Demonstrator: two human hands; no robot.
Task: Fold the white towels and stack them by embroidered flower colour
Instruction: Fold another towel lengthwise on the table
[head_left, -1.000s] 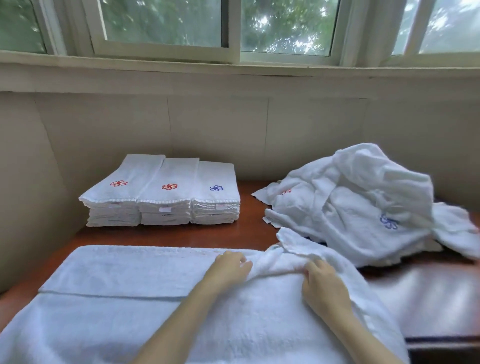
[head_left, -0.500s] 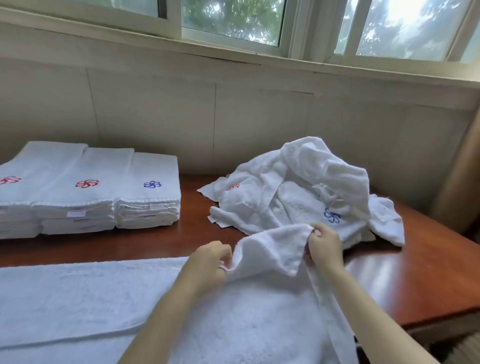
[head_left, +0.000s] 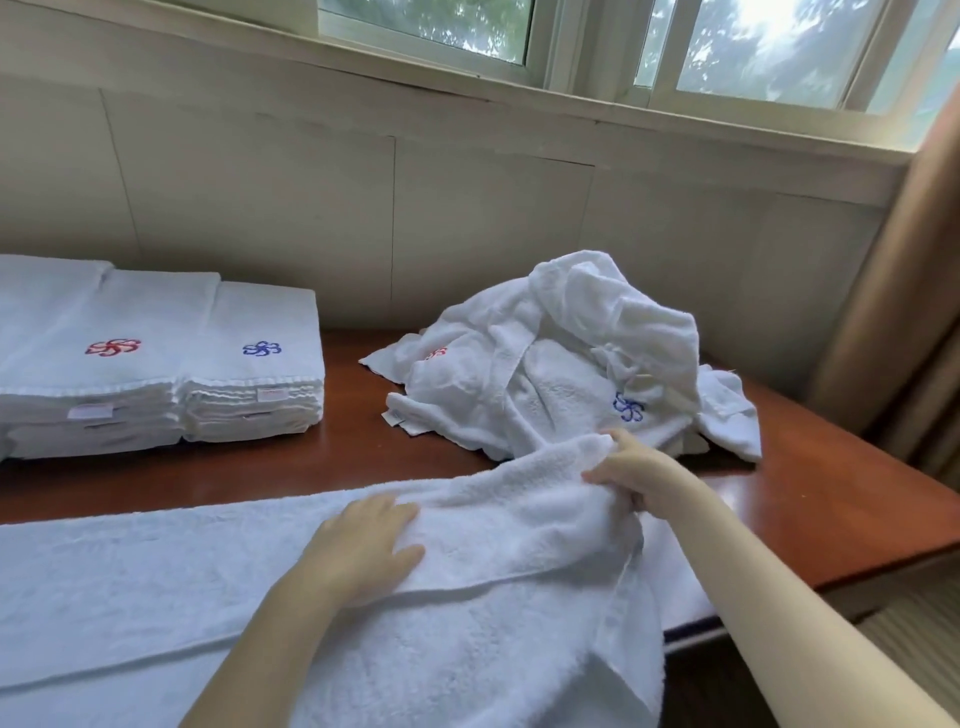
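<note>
A white towel (head_left: 182, 582) is spread along the near edge of a glossy red-brown table (head_left: 841, 499). It is pressed flat by the left hand (head_left: 363, 551), fingers straight, and its raised corner is pinched by the right hand (head_left: 626, 467). Folded stacks (head_left: 156, 374) and a crumpled pile (head_left: 561, 364) are set against the cream wall (head_left: 467, 218) below a window (head_left: 753, 47).

White terry-cloth towel (head_left: 208, 571) (nubbly, matt pile) lies on a glossy, smooth reddish wooden table (head_left: 831, 493).
</note>
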